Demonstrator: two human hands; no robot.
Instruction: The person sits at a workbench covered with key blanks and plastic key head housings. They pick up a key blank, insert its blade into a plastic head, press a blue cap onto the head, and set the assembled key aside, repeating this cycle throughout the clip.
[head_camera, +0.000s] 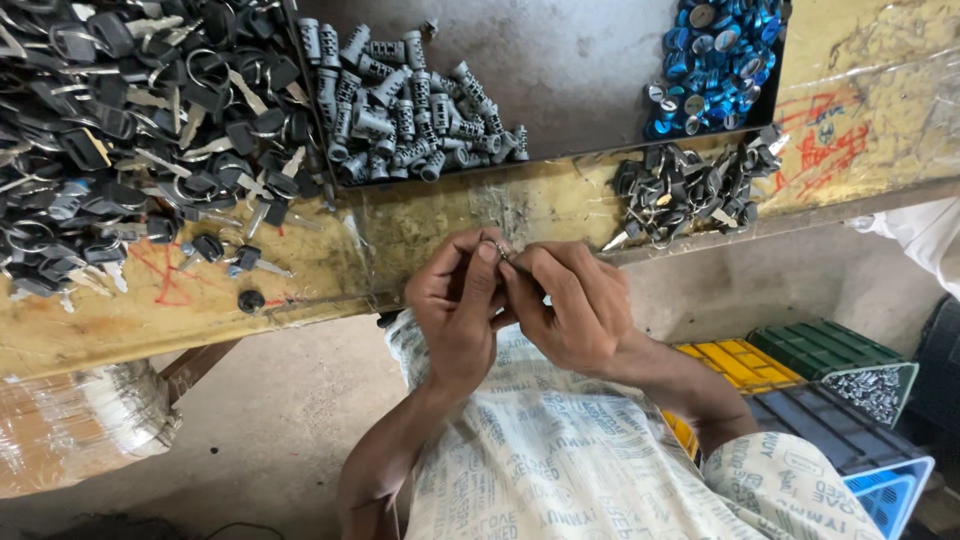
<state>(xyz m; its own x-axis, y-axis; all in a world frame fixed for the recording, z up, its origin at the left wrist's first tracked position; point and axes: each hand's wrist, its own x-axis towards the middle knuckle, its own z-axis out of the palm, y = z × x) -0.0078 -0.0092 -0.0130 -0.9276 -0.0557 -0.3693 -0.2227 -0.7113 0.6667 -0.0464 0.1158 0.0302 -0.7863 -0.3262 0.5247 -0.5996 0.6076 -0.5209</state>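
key pile (120, 130) left, bare tray (590, 70) centre

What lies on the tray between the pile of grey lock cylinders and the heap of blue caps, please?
In the head view, only the bare dark tray floor separates the grey lock cylinders from the blue caps.

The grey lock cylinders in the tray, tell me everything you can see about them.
The lock cylinders are small, dull grey metal barrels with ribbed or slotted sides, a few dozen of them. They lie jumbled in a loose heap, pointing every way, some stacked on others. The heap fills the left end of a dark, shallow tray on the yellow workbench, against the tray's left wall and front rim. Neither hand touches them; the left hand and right hand work below the bench edge.
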